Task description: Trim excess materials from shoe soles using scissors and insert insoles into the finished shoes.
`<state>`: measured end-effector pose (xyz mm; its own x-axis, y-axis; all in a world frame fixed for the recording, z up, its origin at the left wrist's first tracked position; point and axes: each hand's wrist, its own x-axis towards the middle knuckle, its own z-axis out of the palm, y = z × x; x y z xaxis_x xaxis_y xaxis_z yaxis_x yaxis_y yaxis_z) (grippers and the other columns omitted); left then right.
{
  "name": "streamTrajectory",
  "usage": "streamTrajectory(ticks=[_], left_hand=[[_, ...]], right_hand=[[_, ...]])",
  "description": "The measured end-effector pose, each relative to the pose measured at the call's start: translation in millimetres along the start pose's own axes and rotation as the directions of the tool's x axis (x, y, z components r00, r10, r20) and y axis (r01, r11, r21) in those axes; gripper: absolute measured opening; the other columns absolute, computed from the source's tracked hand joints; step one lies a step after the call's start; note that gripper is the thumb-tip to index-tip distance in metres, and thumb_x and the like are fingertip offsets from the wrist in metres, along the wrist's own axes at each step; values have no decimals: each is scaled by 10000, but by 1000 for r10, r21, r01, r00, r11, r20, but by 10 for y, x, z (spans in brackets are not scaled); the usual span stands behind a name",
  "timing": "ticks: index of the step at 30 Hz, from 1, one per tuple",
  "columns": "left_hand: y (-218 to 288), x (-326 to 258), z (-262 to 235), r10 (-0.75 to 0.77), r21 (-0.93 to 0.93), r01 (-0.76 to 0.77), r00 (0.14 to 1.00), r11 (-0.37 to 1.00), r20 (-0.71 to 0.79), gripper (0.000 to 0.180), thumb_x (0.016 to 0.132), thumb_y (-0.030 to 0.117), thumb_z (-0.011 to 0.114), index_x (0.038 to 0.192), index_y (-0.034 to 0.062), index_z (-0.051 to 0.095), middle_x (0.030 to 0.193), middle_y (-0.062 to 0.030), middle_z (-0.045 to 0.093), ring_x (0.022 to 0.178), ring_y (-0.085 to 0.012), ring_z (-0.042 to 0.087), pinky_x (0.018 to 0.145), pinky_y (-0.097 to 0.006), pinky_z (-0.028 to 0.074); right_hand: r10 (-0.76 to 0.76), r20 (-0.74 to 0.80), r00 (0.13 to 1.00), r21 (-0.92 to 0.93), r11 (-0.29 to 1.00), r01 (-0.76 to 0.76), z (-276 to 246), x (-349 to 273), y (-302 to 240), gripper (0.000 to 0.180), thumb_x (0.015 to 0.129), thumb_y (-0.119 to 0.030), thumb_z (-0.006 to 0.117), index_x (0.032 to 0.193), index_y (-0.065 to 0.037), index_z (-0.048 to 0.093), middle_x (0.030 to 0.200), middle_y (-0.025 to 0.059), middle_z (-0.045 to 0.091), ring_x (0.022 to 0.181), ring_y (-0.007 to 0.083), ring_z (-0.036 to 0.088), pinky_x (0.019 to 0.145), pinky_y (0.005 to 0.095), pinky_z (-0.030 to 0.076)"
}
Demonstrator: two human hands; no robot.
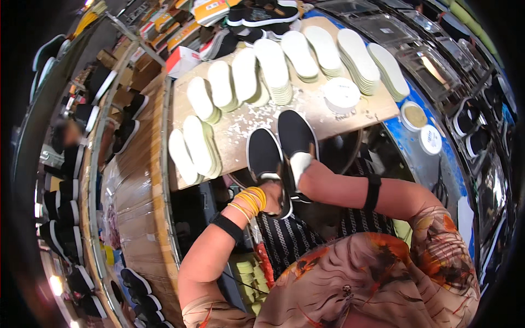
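Observation:
Two black slip-on shoes with white sole edges are held side by side at the near edge of the wooden board, toes pointing away from me. The left shoe [263, 148] has my left hand [272, 198] closed around its heel end; several yellow rubber bands circle that wrist. At the heel of the right shoe [295, 131] is my right hand [309, 176], closed, its fingertips mostly hidden. A white insole-like piece [299, 162] shows in that shoe's opening, beside my right hand. Part of another white sole edge shows below the hands.
Stacks of white insoles [272, 68] line the wooden board [350, 121], with white scraps scattered among them. A round white lid [342, 95] sits at right. Two tubs [414, 116] stand on the blue surface. Shoes fill the left rack [127, 136]; shoe boxes [183, 61] are behind.

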<state>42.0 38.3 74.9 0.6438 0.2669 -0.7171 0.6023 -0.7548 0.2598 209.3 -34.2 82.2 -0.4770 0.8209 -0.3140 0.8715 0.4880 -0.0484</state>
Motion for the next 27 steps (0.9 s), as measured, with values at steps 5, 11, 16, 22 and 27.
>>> streamTrajectory(ticks=[5, 11, 16, 22, 27], left_hand=[[27, -109, 225, -81, 93, 101, 977, 991, -199, 617, 680, 112, 624, 1219, -85, 397, 1218, -275, 442, 1059, -388, 538, 896, -381, 464], [148, 191, 389, -247, 347, 443, 840, 827, -484, 789, 605, 288, 762, 1250, -25, 434, 1247, -145, 436, 1155, -288, 458, 873, -374, 435], [-39, -42, 24, -127, -171, 64, 912, 983, -389, 613, 690, 243, 709, 1179, -55, 488, 1015, -212, 609, 939, -308, 601, 836, -373, 477], [347, 14, 33, -480, -616, 96, 723, 782, -497, 602, 808, 554, 524, 917, -32, 607, 814, -235, 633, 824, -382, 626, 703, -445, 489], [412, 136, 237, -536, -581, 89, 516, 809, -668, 265, 825, 184, 484, 981, 0, 593, 867, -239, 632, 817, -399, 614, 725, -484, 489]], right_hand=[[-158, 487, 859, 52, 987, 152, -279, 319, 151, 310, 695, -155, 645, 992, -75, 680, 964, 143, 662, 945, 268, 637, 793, 419, 498], [6, 100, 995, -38, 999, -2, 47, 344, -19, 370, 648, -219, 686, 984, -64, 677, 1054, 128, 626, 955, 267, 612, 758, 391, 488], [-69, 130, 989, 299, 954, 27, -31, 190, 218, 382, 618, -217, 695, 972, -80, 651, 992, 156, 608, 920, 308, 595, 773, 393, 475], [-6, -474, 881, 632, 694, 345, -535, -597, 183, 319, 720, -127, 651, 1031, -76, 606, 914, 152, 608, 874, 340, 584, 781, 401, 465], [107, -601, 792, 585, 734, 345, -689, -862, 114, 256, 660, -49, 680, 896, 1, 592, 893, 151, 611, 849, 308, 605, 750, 348, 480]])
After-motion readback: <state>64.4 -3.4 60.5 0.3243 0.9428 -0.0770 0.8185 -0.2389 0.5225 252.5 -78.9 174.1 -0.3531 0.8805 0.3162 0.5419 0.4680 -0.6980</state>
